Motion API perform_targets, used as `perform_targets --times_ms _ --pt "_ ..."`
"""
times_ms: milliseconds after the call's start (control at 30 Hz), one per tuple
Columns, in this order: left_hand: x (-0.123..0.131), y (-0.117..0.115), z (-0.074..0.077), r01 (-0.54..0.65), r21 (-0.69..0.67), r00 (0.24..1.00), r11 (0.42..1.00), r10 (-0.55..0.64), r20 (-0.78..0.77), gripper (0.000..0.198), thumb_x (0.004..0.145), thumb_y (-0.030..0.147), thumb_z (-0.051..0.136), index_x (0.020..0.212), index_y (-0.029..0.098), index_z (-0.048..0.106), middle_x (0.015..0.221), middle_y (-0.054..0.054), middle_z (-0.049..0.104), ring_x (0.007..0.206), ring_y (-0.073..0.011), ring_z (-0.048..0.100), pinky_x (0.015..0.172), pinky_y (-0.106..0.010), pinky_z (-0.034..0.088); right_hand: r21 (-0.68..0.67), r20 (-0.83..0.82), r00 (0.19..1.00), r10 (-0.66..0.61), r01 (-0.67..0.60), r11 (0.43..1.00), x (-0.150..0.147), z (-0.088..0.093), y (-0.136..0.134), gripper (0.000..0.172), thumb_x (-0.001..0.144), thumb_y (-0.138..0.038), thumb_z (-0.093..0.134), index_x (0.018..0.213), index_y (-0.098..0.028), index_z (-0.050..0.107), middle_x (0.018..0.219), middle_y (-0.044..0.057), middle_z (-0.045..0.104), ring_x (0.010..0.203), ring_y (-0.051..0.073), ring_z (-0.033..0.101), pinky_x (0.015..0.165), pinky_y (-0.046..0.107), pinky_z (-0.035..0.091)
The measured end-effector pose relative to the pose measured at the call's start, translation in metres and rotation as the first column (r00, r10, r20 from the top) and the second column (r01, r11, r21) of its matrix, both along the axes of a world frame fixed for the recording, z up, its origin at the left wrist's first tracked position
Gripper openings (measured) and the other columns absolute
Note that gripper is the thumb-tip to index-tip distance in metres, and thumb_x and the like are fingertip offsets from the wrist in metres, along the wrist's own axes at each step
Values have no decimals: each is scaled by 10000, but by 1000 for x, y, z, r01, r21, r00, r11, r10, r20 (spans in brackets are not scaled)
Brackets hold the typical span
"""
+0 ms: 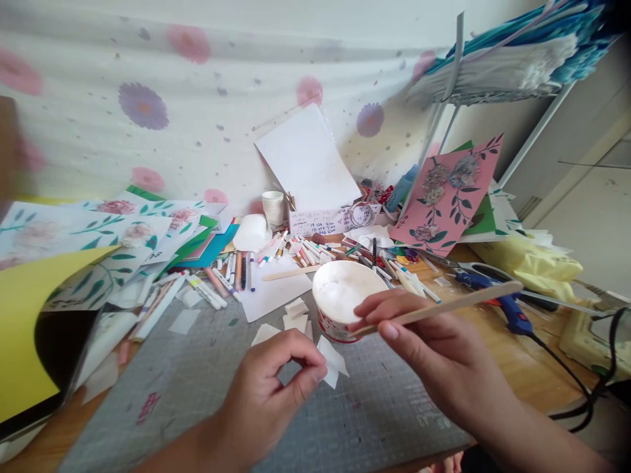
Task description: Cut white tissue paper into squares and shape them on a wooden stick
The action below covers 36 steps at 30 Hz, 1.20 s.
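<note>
My left hand (280, 381) is over the grey cutting mat (187, 394), thumb and forefinger pinched on a small white paper piece (334, 362). In my right hand (428, 348) is a flat wooden stick (458, 303), held between thumb and fingers and slanting up to the right. Just behind my right fingers stands a white tub (345, 289) with red print on its side and whitish contents. More small white paper squares (296, 318) lie on the mat, left of the tub. Another wooden stick (290, 272) rests behind them on a white sheet.
Many markers (211, 289) lie along the back. A blue glue gun (515, 315) with a black cable is at the right. Pink flower artwork (448, 197) leans at the back right. A yellow sheet (29, 328) and flower drawings fill the left. Paper cups (273, 209) stand at the back.
</note>
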<state>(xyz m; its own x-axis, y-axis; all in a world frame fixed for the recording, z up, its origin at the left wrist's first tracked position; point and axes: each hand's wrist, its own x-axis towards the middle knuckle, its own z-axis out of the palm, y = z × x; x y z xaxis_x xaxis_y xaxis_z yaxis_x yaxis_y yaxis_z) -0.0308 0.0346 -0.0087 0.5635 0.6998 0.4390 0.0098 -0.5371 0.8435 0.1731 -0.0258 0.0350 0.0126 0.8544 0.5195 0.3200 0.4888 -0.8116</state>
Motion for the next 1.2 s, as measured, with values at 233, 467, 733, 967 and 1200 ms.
perform_targets --times_ms 233,467,733,967,1200 --pt "3 2 2 -19 37 999 999 18 31 134 784 68 621 774 200 635 688 28 624 626 -103 594 597 -185 462 -91 -91 985 147 -155 984 -16 -3 -7 137 899 -135 538 913 -232 633 925 40 672 890 193 654 806 340 519" --pt "2 2 3 2 92 999 996 -7 49 162 783 51 631 794 213 637 692 32 632 629 -99 584 611 -184 459 -135 -95 986 138 -150 979 -17 -7 -2 102 907 -193 546 878 -217 640 881 39 683 830 194 669 756 342 546" --pt "2 6 2 -19 94 994 995 8 113 152 789 49 625 793 199 652 686 5 636 620 -115 582 597 -204 462 -72 -139 990 -35 26 997 -4 -3 11 110 886 -243 585 872 -221 692 823 30 712 732 177 711 641 277 591" --pt "1 6 1 -7 16 994 1000 6 105 117 797 84 619 767 194 647 663 2 621 613 -122 585 588 -207 464 123 255 919 -299 276 953 26 -10 33 119 890 -233 544 875 -220 662 861 58 730 794 217 697 702 348 563" --pt "1 7 0 -70 -193 995 979 81 52 50 783 140 649 762 185 659 665 0 642 576 -119 592 546 -195 474 156 278 906 -318 284 946 26 0 26 90 867 -201 582 840 -230 662 1055 81 677 1076 273 595 905 443 467"
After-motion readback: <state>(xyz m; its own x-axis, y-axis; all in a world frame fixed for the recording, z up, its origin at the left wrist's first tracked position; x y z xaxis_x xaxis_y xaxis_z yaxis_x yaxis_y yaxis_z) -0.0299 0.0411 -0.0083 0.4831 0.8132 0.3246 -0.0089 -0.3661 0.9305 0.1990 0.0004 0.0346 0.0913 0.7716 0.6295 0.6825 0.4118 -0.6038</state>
